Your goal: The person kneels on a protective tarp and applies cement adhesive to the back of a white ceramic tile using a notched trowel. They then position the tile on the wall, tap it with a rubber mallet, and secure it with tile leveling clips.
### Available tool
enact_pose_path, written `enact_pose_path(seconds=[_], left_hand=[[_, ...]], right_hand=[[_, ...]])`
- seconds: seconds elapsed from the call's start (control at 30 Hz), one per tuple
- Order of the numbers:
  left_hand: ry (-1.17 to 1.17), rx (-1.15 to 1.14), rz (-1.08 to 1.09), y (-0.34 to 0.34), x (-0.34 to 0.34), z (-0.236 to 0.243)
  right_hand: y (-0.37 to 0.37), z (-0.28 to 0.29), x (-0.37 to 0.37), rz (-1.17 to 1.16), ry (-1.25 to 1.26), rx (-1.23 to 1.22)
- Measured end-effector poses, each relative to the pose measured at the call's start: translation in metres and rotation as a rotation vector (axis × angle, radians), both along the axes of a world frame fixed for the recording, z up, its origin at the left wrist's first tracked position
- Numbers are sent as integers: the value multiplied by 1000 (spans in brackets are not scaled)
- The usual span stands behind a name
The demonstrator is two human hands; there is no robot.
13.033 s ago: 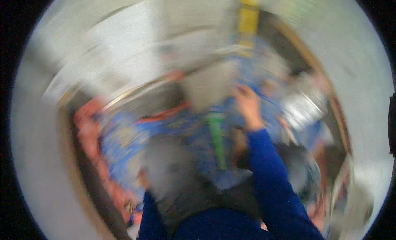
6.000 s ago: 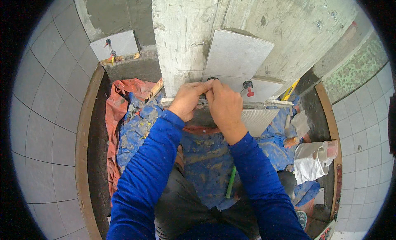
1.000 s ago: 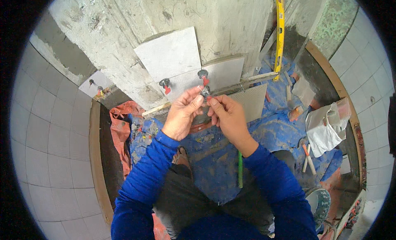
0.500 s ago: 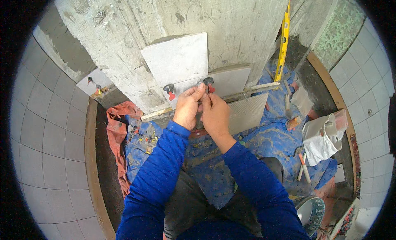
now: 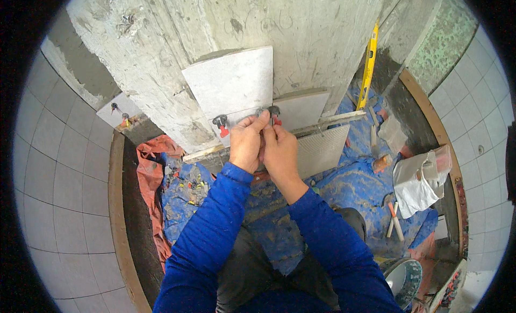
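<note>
One package only — a crumpled white sack [image 5: 421, 179], open at the top, at three o'clock on the blue tarp [image 5: 355, 178] — no labels, signs, screens.

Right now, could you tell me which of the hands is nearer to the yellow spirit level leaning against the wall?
The right hand. It is next to the left hand at the tile joint, on the side toward the yellow spirit level, which stands up and to their right.

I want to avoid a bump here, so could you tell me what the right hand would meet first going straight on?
Probably the leveling clip at its fingers, then the grey wall tile; depth is unclear.
</note>
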State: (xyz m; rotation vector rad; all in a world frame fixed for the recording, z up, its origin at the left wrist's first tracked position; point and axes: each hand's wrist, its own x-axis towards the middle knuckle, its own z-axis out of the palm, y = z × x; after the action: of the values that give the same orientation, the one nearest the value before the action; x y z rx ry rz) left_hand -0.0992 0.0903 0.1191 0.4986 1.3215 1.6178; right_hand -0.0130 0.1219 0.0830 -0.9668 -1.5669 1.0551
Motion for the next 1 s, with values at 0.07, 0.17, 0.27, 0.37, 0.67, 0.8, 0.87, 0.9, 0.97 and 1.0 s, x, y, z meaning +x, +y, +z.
enact_pose_path(seconds=[0.07, 0.17, 0.27, 0.37, 0.67, 0.8, 0.87, 0.9, 0.97, 1.0], left_hand=[[-48, 40, 55, 2, 5, 1], [-136, 98, 130, 5, 12, 4], [-200, 145, 191, 7, 17, 7], [-228, 190, 229, 8, 21, 9], [-89, 100, 339, 9, 23, 11], [-123, 137, 331, 12, 24, 11], [-190, 138, 349, 14, 24, 10], [-207, 123, 369, 14, 25, 10], [-243, 110, 372, 14, 25, 9], [-264, 109, 354, 14, 24, 8]], right_hand=[[0, 2, 0, -22, -20, 32], [2, 5, 0, -53, -23, 76], [4, 8, 0, -11, 1, -40], [5, 11, -1, 3, 13, -66], [5, 20, 1, -22, -2, 12], [8, 19, -1, 9, 13, -49], [11, 18, -2, 52, 54, -122], [13, 17, -3, 63, 61, -131], [15, 17, -2, 88, 68, -157], [16, 17, -2, 92, 64, -162]])
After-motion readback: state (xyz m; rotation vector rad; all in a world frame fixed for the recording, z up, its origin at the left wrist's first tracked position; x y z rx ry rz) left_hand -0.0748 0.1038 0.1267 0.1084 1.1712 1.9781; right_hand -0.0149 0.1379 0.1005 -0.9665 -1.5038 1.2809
